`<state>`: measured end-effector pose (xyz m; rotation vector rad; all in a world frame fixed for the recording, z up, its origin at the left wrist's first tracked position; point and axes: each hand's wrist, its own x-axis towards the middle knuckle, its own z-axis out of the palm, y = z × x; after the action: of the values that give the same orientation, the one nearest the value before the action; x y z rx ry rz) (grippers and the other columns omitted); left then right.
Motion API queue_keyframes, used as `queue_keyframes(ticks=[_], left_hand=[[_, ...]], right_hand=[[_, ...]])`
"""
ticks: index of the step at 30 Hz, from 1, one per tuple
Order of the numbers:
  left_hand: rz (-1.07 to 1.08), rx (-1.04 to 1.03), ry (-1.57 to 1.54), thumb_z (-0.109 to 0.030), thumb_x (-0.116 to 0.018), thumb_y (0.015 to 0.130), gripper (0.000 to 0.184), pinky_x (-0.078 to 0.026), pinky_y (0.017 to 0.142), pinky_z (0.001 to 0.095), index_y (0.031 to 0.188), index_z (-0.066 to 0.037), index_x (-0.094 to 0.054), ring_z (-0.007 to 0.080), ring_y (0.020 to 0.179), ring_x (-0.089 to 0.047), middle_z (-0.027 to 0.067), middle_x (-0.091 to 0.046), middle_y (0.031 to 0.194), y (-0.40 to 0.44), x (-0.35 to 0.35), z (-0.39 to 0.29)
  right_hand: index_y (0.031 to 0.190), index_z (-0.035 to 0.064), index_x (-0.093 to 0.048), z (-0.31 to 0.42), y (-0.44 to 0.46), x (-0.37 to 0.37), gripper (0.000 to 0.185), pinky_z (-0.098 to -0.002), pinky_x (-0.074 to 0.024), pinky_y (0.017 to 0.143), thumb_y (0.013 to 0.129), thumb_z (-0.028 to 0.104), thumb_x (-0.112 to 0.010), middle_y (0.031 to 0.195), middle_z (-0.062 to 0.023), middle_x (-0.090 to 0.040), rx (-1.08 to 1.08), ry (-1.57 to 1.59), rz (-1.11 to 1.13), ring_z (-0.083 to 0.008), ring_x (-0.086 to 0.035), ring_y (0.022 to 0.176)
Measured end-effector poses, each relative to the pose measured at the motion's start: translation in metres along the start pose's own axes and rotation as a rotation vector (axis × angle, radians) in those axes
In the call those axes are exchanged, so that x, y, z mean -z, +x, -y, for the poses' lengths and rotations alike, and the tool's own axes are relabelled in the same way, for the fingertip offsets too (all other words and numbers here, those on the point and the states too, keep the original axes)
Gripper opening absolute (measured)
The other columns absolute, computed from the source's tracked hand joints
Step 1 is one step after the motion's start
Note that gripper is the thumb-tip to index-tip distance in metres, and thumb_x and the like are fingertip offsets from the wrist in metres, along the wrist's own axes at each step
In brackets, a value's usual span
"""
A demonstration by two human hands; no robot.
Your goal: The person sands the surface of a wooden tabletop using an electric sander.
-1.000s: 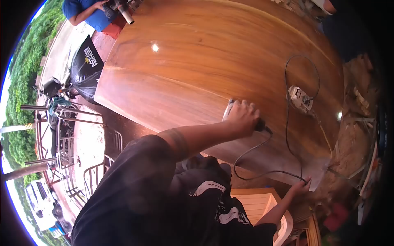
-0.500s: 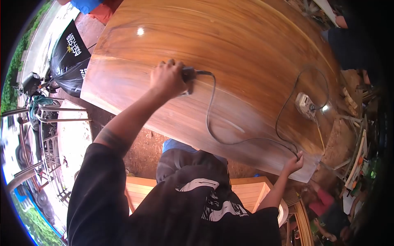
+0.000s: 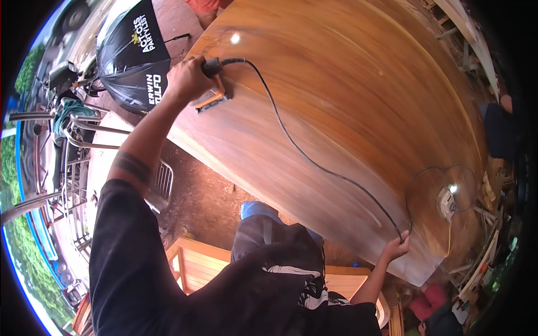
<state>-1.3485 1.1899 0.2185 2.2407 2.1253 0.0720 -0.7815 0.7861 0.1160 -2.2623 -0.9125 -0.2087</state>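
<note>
My left hand (image 3: 189,81) is wrapped round a black and orange electric sander (image 3: 214,96), which rests on a large brown wooden slab (image 3: 314,101) near its left end. From the sander's back end a black power cord (image 3: 305,151) runs across the wood to my right hand (image 3: 397,246). There, the fingers are closed on the cord above the slab's right part. A pale, dusty-looking band covers the slab's near side, while the far side is glossy brown.
A white power outlet box (image 3: 446,203) lies on the slab's right end with the cord's loop beside it. A black umbrella (image 3: 131,61) stands at the left. A wooden bench (image 3: 210,257) is behind me. Another person (image 3: 434,313) is at the lower right.
My left hand has slid the sander leftward to the slab's end. The cord between my hands is now straighter, and the view has shifted.
</note>
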Motion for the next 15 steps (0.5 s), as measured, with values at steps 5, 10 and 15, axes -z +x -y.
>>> queue_keyframes(ticks=[5, 10, 15], left_hand=[[0.035, 0.041, 0.033, -0.04, -0.073, 0.074, 0.038, -0.053, 0.082, 0.0461, 0.098, -0.011, -0.069, 0.0352, 0.094, -0.069, 0.0129, -0.071, 0.098, 0.027, 0.002, 0.061], [0.03, 0.029, 0.049, -0.039, -0.073, 0.07, 0.041, -0.054, 0.083, 0.0449, 0.1, -0.011, -0.069, 0.0342, 0.095, -0.069, 0.0127, -0.072, 0.099, 0.049, 0.008, 0.097], [-0.023, -0.056, 0.093, -0.041, -0.074, 0.069, 0.045, -0.054, 0.084, 0.044, 0.105, -0.013, -0.07, 0.033, 0.096, -0.07, 0.0124, -0.073, 0.101, 0.077, 0.005, 0.101]], right_hand=[[0.074, -0.0065, -0.05, 0.04, -0.015, -0.016, 0.047, -0.0415, -0.0341, 0.055, 0.104, 0.029, -0.052, 0.059, -0.017, -0.038, 0.031, -0.019, 0.126, -0.0254, -0.033, 0.058], [0.073, -0.0054, -0.05, 0.066, -0.017, -0.017, 0.045, -0.0409, -0.0315, 0.052, 0.104, 0.027, -0.054, 0.058, -0.0165, -0.035, 0.094, 0.002, 0.171, -0.0242, -0.031, 0.056], [0.074, -0.0055, -0.052, 0.053, -0.017, -0.003, 0.042, -0.0401, -0.0332, 0.053, 0.104, 0.023, -0.053, 0.058, -0.0172, -0.04, 0.096, -0.028, 0.213, -0.0234, -0.034, 0.056]])
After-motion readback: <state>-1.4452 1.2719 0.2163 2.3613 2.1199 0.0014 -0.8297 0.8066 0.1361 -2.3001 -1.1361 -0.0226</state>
